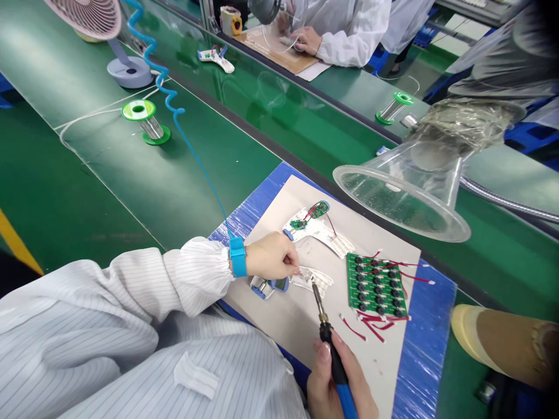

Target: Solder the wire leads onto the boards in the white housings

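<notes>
One soldering iron (332, 350), long axis aslant, tip forward-left — clamped in right grip (353, 378), left grip (273, 256) pinched

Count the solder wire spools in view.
2: one solder wire spool stands near the pink fan, and a second spool stands beyond the clear funnel-shaped hood. Others may be hidden.

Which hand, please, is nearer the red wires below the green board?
Right: the right hand sits just below-left of the red wires; the left hand, farther, above-left.

No lettering, number, brand or sign can be read anywhere.
</notes>
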A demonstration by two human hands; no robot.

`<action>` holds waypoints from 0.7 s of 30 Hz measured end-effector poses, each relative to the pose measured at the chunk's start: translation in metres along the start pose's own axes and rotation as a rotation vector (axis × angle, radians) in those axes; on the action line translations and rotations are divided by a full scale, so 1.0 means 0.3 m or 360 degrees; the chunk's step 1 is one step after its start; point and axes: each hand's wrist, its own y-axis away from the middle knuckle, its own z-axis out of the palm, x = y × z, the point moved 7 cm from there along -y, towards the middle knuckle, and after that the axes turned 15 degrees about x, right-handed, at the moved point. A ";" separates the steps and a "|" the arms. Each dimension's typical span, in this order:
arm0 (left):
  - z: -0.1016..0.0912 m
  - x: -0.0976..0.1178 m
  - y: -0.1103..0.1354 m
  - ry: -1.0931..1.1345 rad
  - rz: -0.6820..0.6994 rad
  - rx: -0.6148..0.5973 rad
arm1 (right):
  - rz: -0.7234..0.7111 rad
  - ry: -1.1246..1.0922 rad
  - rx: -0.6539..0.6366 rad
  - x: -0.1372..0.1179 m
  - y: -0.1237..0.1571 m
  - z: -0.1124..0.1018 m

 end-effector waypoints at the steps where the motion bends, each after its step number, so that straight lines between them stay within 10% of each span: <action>1: 0.000 0.001 0.000 -0.0001 0.0005 0.0001 | 0.0006 0.0001 0.0012 0.003 0.002 -0.001; 21: -0.019 0.046 0.020 -0.0196 0.0189 0.0144 | -0.0064 0.0008 0.0127 0.011 -0.008 0.002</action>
